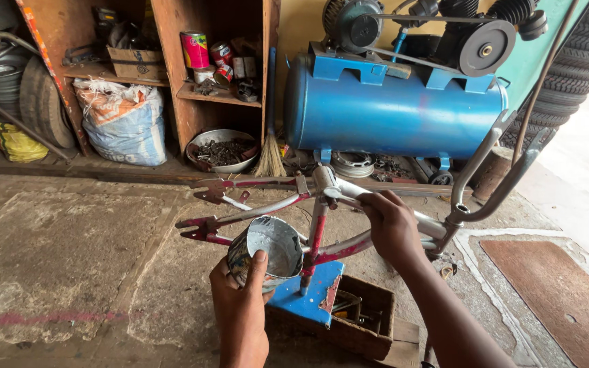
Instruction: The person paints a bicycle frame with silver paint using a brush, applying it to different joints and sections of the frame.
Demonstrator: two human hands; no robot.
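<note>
Paint tin [267, 251] gripped by left hand [240, 307]; right hand [391, 228] closed on bike frame [322, 218], partly silvered, red patches left.

Brush in right hand [391, 228] hidden (tyres [567, 61] cropped)

We see a dented metal tin [267, 251], its inside coated dull silver-grey, a bicycle frame [322, 218] of bare metal with worn red paint, a glossy blue metal tank [393, 112], rough concrete floor [69, 252], and a wooden box [366, 320].
</note>
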